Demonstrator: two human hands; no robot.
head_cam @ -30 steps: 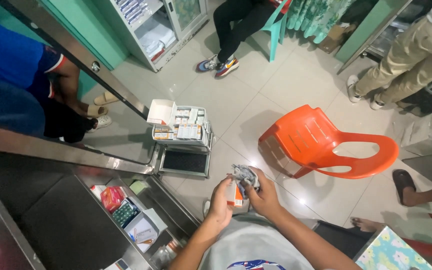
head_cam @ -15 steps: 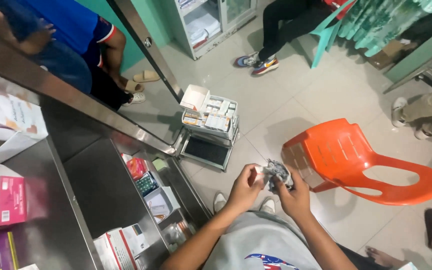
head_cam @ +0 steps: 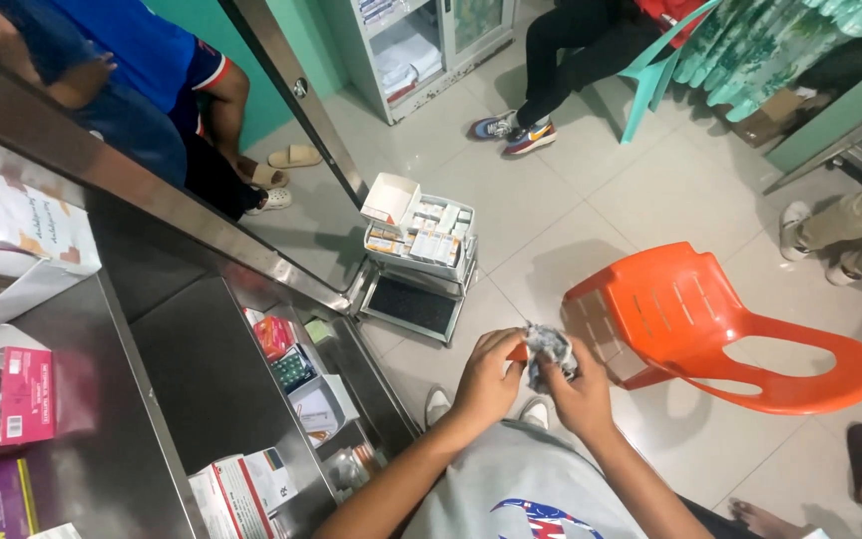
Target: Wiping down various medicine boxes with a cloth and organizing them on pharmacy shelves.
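Crumpled silvery foil packet [head_cam: 549, 351] up at waist height, above the tiled floor [head_cam: 591, 210]. Clamped on it from both sides: left hand [head_cam: 484, 377] and right hand [head_cam: 576, 392], fingers curled tight. Orange plastic chair [head_cam: 710, 329] just beside, steel worktop [head_cam: 102, 439] off left.

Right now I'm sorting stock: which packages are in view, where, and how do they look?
Foil packet: crumpled, silvery, in both hands.
Tray of boxes: small white cartons, on the floor.
Pink box: rectangular, on the counter, left.
White box: orange marks, counter's far end.
Red box: small, lower shelf.
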